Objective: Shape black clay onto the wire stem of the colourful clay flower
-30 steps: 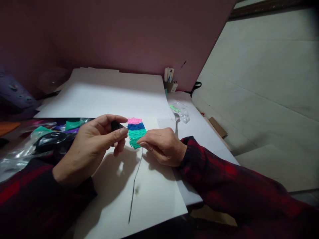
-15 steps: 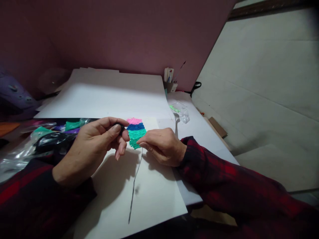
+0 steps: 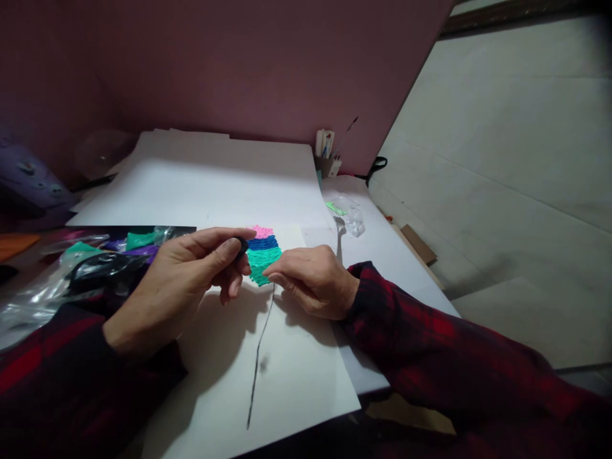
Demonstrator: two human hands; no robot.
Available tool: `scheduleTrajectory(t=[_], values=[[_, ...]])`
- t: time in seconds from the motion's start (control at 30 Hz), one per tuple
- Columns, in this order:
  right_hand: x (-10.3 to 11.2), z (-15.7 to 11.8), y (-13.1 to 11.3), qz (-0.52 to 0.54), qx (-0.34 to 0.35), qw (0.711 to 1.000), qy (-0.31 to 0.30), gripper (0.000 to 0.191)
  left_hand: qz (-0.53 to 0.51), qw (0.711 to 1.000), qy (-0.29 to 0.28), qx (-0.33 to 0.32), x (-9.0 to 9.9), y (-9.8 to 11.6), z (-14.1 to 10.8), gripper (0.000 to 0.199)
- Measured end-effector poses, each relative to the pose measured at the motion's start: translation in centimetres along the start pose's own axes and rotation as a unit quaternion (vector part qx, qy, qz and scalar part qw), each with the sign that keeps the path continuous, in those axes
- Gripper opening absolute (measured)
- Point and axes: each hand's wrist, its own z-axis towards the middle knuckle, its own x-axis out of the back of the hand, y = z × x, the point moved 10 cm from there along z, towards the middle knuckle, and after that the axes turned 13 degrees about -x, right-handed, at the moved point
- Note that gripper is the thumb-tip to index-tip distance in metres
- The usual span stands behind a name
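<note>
My left hand (image 3: 186, 274) pinches a small black lump (image 3: 241, 247), which looks like modelling clay, between thumb and forefinger above the paper. My right hand (image 3: 313, 280) is closed in a pinch at the lower right edge of a textured patch (image 3: 264, 256) banded in pink, dark blue and green. Whatever lies between its fingertips is hidden. From just below the patch a thin black line (image 3: 258, 350) runs down the white paper (image 3: 296, 382). A grey smudge (image 3: 263, 363) shows beside this line.
White sheets (image 3: 215, 178) lie behind the patch. Bags of coloured material (image 3: 102, 271) are on the left. To the right are a fork (image 3: 340, 229), a clear plastic wrapper (image 3: 352, 220) and a holder with pens (image 3: 327, 162). Black scissor handles (image 3: 379, 163) show by the wall.
My left hand has shifted slightly right with the black lump, its forefinger straighter. My right hand stays almost still by the patch.
</note>
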Motion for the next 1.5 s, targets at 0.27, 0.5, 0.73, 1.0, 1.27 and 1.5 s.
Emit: scheduleTrajectory(t=[0.27,0.5,0.73,1.0,1.27,1.5], values=[[0.0,0.0,-0.2,0.005,0.006,1.0,-0.001,0.029,-0.011,0.999,-0.028,0.024,-0.8,-0.2,-0.2,0.031],[0.1,0.0,-0.2,0.001,0.007,1.0,0.004,0.029,-0.064,0.996,-0.021,0.056,-1.0,-0.6,0.0,0.023],[-0.1,0.0,-0.2,0.008,0.007,1.0,-0.005,0.025,-0.087,0.994,-0.007,0.063,-0.8,-0.5,0.1,0.017],[-0.2,-0.1,-0.2,0.003,0.011,1.0,-0.006,0.026,-0.094,0.993,-0.029,0.062,-1.1,-0.6,0.0,0.016],[-0.1,0.0,-0.2,0.0,0.011,1.0,-0.004,0.028,-0.087,0.993,-0.032,0.073,-1.4,-0.8,-0.2,0.014],[-0.3,-0.1,-0.2,-0.005,0.011,1.0,-0.013,0.026,-0.041,0.996,-0.046,0.056,-1.1,-0.7,-0.2,0.021]])
